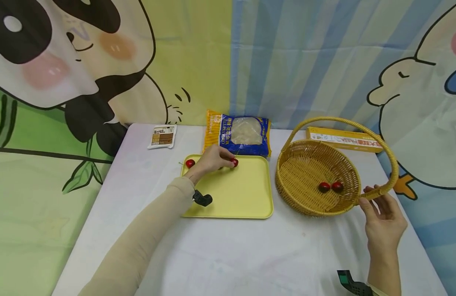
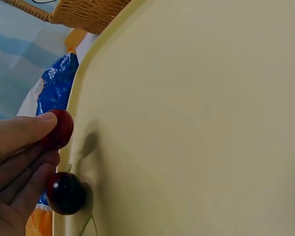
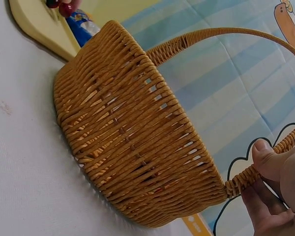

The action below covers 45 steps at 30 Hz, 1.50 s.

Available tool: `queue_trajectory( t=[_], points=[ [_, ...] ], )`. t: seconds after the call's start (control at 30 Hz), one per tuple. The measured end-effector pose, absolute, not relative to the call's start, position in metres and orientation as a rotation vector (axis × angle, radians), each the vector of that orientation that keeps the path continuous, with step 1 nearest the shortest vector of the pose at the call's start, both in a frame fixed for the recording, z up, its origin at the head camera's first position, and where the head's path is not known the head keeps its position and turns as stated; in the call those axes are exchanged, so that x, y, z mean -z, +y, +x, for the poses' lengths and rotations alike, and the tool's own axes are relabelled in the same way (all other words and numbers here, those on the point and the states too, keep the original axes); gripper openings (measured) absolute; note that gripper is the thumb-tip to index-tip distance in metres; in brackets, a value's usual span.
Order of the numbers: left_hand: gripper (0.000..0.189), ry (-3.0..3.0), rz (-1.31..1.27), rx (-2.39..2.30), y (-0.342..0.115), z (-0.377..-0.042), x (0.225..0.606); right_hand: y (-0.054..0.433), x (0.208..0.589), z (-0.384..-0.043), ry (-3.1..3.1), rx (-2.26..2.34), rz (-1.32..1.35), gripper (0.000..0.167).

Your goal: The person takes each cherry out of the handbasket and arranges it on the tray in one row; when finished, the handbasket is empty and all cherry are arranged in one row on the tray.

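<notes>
My left hand (image 1: 212, 159) reaches over the far part of a yellow tray (image 1: 246, 197) and pinches a red cherry (image 2: 60, 129) between thumb and fingers. Close below those fingertips in the left wrist view is a darker cherry (image 2: 66, 193), mostly hidden by the hand in the head view. Another red cherry (image 1: 190, 163) lies at the tray's far left corner. To the right, my right hand (image 1: 386, 218) grips the base of the handle (image 3: 243, 181) of a woven basket (image 3: 132, 132). Inside the basket lie two dark red cherries, one (image 1: 324, 187) beside the other (image 1: 337, 187).
Behind the tray lies a blue and yellow food packet (image 1: 246, 131). A small white and brown packet (image 1: 162, 136) is at the back left. A long yellow box (image 1: 342, 139) lies behind the basket, whose handle arches high. A printed cloth (image 1: 272, 61) hangs along the table's back edge.
</notes>
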State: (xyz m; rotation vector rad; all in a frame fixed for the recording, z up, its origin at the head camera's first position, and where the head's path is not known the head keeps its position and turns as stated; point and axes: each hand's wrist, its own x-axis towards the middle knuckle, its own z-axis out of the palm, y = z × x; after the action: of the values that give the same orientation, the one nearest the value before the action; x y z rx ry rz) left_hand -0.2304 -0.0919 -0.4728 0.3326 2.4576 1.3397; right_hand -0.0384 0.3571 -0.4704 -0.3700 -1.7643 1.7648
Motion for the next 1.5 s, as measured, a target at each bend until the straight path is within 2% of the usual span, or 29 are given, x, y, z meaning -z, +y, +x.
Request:
queue_trajectory(
  t=[0.7,0.93,1.2,1.5],
  points=[
    [0.032,2.556,0.41,-1.185,-0.095,-0.232,0.479,0.357,0.47,-0.036,-1.766,-1.769,-0.374,0.053],
    [0.028,2.567,0.372,-1.274,-0.09,-0.234,0.47,0.357,0.47,-0.038,-1.776,-1.756,-0.362,0.053],
    [0.034,2.53,0.452,-1.345,-0.064,-0.236,0.454,0.357,0.47,-0.038,-1.784,-1.737,-0.347,0.053],
    [0.034,2.387,0.524,-1.485,-0.012,-0.227,0.446,0.357,0.471,-0.038,-1.776,-1.75,-0.329,0.053]
  ],
)
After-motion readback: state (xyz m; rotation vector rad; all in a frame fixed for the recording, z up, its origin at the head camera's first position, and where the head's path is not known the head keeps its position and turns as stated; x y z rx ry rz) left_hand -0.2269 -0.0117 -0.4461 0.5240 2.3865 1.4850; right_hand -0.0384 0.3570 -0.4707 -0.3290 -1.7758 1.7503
